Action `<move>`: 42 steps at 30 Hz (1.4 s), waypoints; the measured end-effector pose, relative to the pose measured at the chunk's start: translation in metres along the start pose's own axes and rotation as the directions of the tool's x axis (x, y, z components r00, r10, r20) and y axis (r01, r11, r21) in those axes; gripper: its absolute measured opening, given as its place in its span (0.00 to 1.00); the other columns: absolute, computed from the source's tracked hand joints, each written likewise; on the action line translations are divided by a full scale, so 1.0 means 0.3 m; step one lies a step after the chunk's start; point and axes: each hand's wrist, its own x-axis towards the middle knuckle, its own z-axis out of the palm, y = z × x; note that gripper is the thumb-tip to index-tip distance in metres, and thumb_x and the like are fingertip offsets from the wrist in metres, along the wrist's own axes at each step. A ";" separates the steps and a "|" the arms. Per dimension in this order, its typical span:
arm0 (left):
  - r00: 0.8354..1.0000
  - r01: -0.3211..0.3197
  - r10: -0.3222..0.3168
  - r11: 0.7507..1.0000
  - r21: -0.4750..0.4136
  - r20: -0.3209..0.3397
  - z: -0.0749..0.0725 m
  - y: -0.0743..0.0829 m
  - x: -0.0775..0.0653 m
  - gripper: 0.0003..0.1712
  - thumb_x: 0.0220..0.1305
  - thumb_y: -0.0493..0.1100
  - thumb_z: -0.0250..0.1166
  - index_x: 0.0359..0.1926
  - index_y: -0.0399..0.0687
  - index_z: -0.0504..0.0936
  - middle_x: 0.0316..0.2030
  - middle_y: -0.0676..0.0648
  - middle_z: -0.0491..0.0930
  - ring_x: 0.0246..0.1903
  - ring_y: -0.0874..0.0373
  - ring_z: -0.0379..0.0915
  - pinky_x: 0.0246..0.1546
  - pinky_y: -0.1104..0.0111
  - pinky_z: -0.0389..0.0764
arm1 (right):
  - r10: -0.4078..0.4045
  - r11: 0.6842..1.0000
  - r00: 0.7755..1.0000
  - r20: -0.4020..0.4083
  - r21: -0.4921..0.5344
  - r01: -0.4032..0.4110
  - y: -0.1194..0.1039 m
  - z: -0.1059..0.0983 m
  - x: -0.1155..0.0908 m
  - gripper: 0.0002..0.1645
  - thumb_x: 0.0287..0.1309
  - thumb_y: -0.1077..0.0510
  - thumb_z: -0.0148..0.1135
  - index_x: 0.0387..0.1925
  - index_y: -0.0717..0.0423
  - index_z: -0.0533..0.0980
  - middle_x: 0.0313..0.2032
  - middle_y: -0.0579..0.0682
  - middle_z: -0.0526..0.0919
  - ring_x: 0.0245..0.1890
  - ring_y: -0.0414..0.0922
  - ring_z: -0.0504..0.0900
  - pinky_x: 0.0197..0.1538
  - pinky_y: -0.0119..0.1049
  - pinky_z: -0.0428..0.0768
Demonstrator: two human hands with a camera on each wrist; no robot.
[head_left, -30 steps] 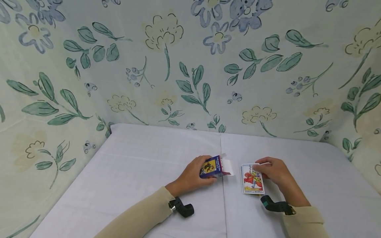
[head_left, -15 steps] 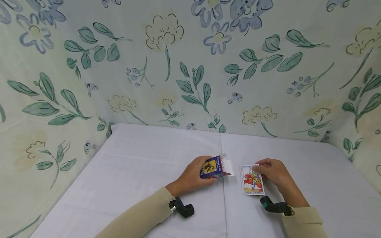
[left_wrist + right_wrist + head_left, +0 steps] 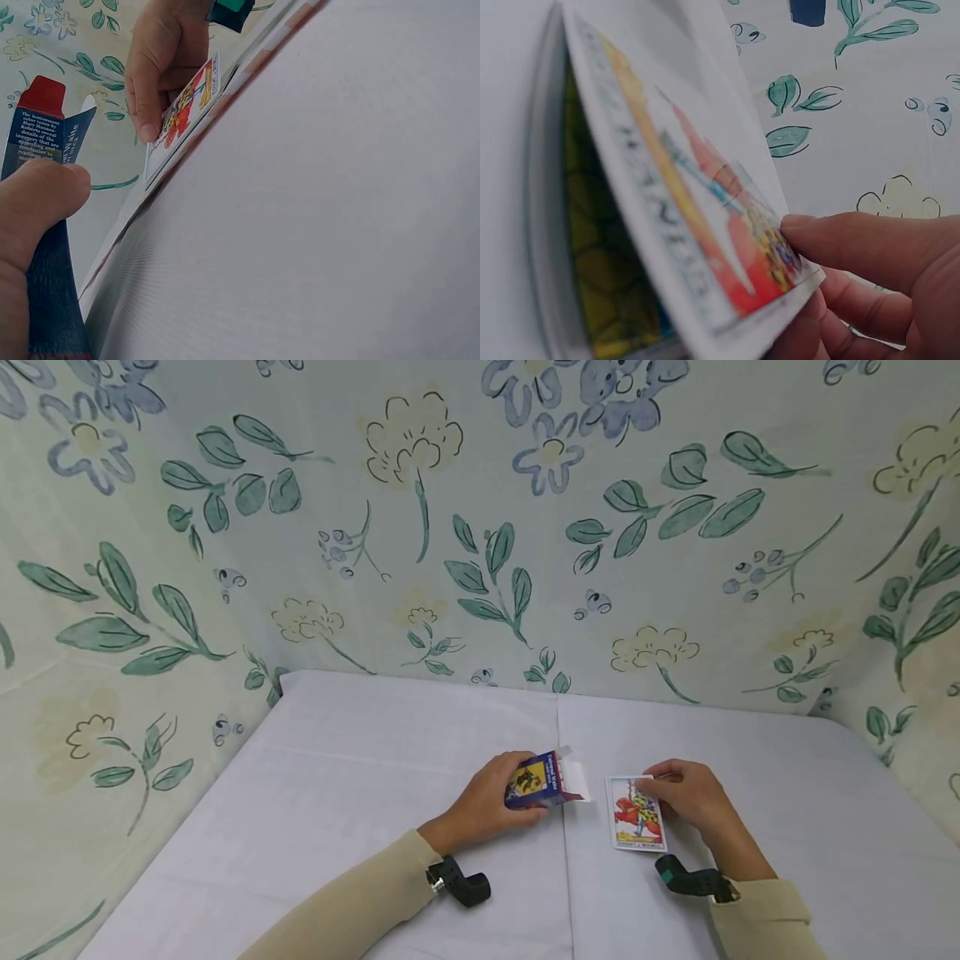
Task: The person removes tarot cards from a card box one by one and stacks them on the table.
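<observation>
My left hand [image 3: 483, 797] grips a blue tarot card box [image 3: 531, 782] with a yellow picture panel, its flap end facing right with white and red flaps folded out. In the left wrist view the thumb presses along the side of the box [image 3: 52, 255]. To the right, my right hand [image 3: 693, 789] pinches picture cards [image 3: 636, 814] at their far right corner, thumb on the face. The top card shows a red and yellow figure. In the right wrist view the pinched card [image 3: 697, 195] is lifted at an angle, with another yellow-patterned card [image 3: 604, 262] behind it.
A white cloth [image 3: 360, 760] with a crease down its middle covers the table. Floral fabric [image 3: 450, 527] hangs behind and at both sides. A black wrist camera [image 3: 459, 882] sits on the left sleeve and another camera [image 3: 696, 878] on the right.
The cards in my right hand have shifted very slightly, with less of the edges below the top card showing. The left hand and the box stay in place.
</observation>
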 end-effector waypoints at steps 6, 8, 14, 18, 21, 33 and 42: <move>1.000 -0.009 0.009 1.000 -0.003 -0.003 -0.001 0.003 -0.001 0.43 0.55 0.57 0.71 0.67 0.49 0.63 0.57 0.50 0.71 0.50 0.62 0.67 0.51 0.69 0.72 | -0.003 1.000 1.000 -0.005 -0.007 0.003 0.000 0.000 0.000 0.24 0.56 0.51 0.67 0.46 0.66 0.75 0.34 0.57 0.79 0.32 0.50 0.76 0.29 0.30 0.75; 1.000 -0.013 0.013 1.000 -0.006 -0.003 -0.001 0.002 0.000 0.43 0.55 0.57 0.71 0.67 0.49 0.63 0.57 0.50 0.71 0.50 0.62 0.67 0.51 0.69 0.72 | -0.007 1.000 1.000 -0.006 -0.016 0.007 0.000 0.000 0.001 0.24 0.56 0.51 0.68 0.45 0.66 0.75 0.34 0.58 0.79 0.32 0.50 0.76 0.29 0.30 0.75; 1.000 -0.013 0.013 1.000 0.000 -0.004 0.000 0.002 0.000 0.43 0.55 0.56 0.71 0.67 0.49 0.63 0.57 0.50 0.71 0.50 0.62 0.67 0.51 0.69 0.72 | -0.006 1.000 1.000 -0.012 -0.031 0.005 0.001 0.004 0.001 0.23 0.55 0.51 0.68 0.44 0.66 0.75 0.34 0.58 0.79 0.32 0.50 0.75 0.28 0.29 0.74; 1.000 -0.004 0.004 1.000 0.003 -0.001 0.000 0.006 -0.001 0.43 0.55 0.56 0.71 0.67 0.49 0.63 0.57 0.50 0.72 0.49 0.62 0.67 0.51 0.69 0.72 | -0.009 0.999 1.000 -0.014 -0.035 0.009 0.001 0.003 -0.001 0.22 0.55 0.52 0.68 0.43 0.66 0.76 0.33 0.58 0.79 0.31 0.50 0.75 0.27 0.29 0.74; 1.000 -0.003 0.003 1.000 0.002 0.000 0.001 0.006 -0.001 0.43 0.55 0.57 0.70 0.67 0.49 0.63 0.57 0.50 0.71 0.49 0.62 0.67 0.51 0.69 0.72 | -0.012 0.999 1.000 -0.019 -0.042 0.011 -0.001 0.003 -0.003 0.22 0.55 0.52 0.68 0.42 0.66 0.76 0.33 0.58 0.79 0.31 0.50 0.75 0.28 0.30 0.75; 1.000 -0.012 0.011 1.000 -0.008 -0.003 -0.002 0.006 0.000 0.44 0.55 0.57 0.71 0.68 0.49 0.63 0.58 0.50 0.71 0.50 0.62 0.67 0.51 0.69 0.72 | -0.009 0.997 0.999 -0.041 -0.073 0.006 -0.007 0.008 -0.003 0.22 0.54 0.53 0.69 0.42 0.67 0.76 0.33 0.59 0.78 0.30 0.50 0.75 0.27 0.30 0.75; 1.000 -0.004 0.004 1.000 -0.015 0.002 0.000 0.001 0.001 0.44 0.55 0.58 0.71 0.68 0.51 0.63 0.58 0.51 0.71 0.50 0.62 0.67 0.51 0.69 0.72 | -0.023 0.995 0.998 -0.062 -0.102 0.016 -0.008 0.015 -0.001 0.19 0.53 0.54 0.70 0.38 0.65 0.76 0.31 0.58 0.78 0.31 0.51 0.75 0.30 0.34 0.78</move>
